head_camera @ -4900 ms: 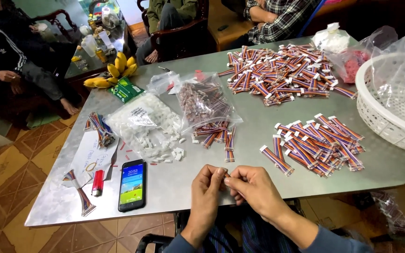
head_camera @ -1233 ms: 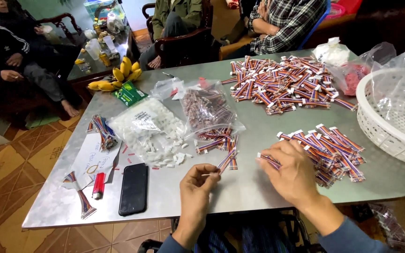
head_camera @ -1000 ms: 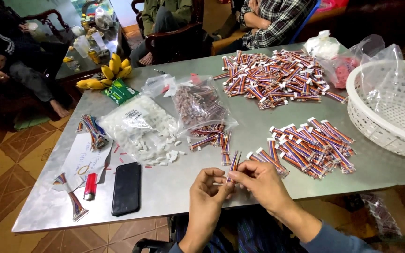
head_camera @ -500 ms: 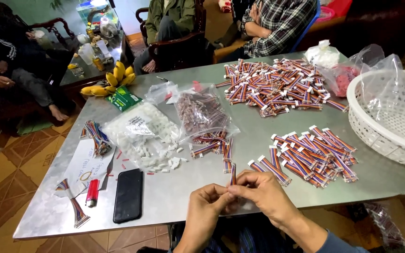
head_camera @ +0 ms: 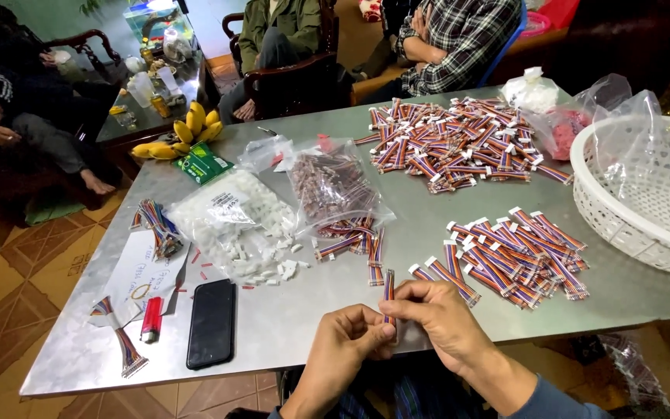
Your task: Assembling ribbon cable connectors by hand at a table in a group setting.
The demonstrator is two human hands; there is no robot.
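Note:
My left hand (head_camera: 344,341) and my right hand (head_camera: 436,316) meet at the near edge of the grey table (head_camera: 296,310). Together they pinch a short multicoloured ribbon cable (head_camera: 388,289) that stands upright between the fingertips. Just right of my hands lies a pile of the same cables with white connectors (head_camera: 517,252). A few loose cables (head_camera: 354,244) spill from a clear bag of reddish parts (head_camera: 333,182). A clear bag of small white connectors (head_camera: 238,225) sits to the left of that.
A larger cable heap (head_camera: 451,143) lies at the far side, a white plastic basket (head_camera: 645,194) at the right. A black phone (head_camera: 211,322), a red lighter (head_camera: 150,320), paper and cable bundles (head_camera: 157,225) are at the left. Bananas (head_camera: 180,133) and seated people are beyond.
My right hand reached to the cable pile on the right, then came back to the left hand with a cable. Both hands now hold it at the table's near edge.

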